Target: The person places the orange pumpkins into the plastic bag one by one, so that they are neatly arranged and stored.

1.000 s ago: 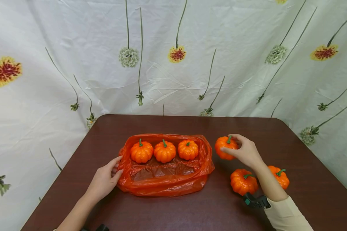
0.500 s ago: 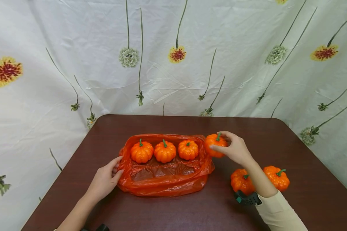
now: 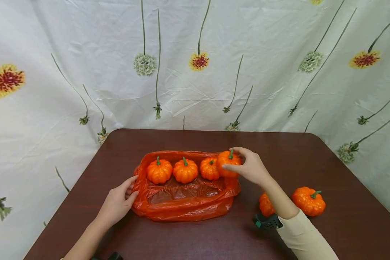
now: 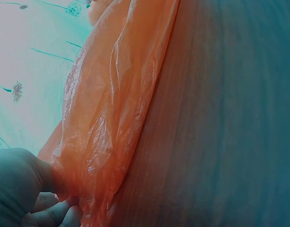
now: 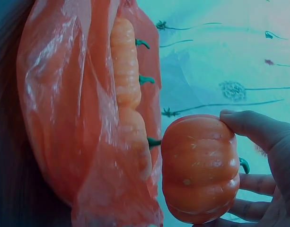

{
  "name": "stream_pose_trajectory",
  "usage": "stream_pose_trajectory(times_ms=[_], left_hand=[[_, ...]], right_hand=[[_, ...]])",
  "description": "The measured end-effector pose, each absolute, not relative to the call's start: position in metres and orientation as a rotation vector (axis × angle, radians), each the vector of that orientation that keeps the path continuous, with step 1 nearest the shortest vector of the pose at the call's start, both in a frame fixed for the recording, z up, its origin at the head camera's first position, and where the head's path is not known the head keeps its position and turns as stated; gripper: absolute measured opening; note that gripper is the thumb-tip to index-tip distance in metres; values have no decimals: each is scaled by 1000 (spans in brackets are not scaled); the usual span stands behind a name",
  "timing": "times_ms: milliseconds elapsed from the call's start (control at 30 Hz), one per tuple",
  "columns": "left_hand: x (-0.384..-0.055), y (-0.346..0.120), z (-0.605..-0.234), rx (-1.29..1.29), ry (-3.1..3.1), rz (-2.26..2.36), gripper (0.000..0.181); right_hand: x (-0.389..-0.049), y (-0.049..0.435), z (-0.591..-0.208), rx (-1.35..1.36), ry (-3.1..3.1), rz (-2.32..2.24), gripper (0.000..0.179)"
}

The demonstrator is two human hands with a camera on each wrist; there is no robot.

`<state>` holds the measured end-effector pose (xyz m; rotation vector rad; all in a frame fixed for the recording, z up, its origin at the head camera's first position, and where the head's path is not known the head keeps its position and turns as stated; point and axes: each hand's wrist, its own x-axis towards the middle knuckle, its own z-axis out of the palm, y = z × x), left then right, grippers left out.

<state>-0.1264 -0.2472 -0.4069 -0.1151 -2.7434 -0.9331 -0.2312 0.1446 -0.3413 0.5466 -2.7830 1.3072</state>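
An open red plastic bag lies spread on the table. Inside, along its far side, sit three small orange pumpkins with green stems: a left one, a middle one and a right one. My left hand pinches the bag's left rim between thumb and fingers, as the left wrist view also shows. Over the bag's right end, my right hand grips another pumpkin by its side. This held pumpkin partly hides the right one in the head view.
Two more pumpkins rest on the dark brown table at the right: one fully visible, the other pumpkin partly behind my right forearm. A white flowered cloth hangs behind the table's far edge.
My right hand has carried its pumpkin leftward, from the table beside the bag to above the bag's right end. The left hand and the bag stay where they were.
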Motion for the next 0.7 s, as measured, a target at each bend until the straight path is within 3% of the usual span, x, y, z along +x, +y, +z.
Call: stream_pose_trajectory(times_ms=[700], left_hand=[[-127,-248,-408,-141,-2722,-927,48]], right_hand=[[-225,94,-336,702,-2787,1278,60]])
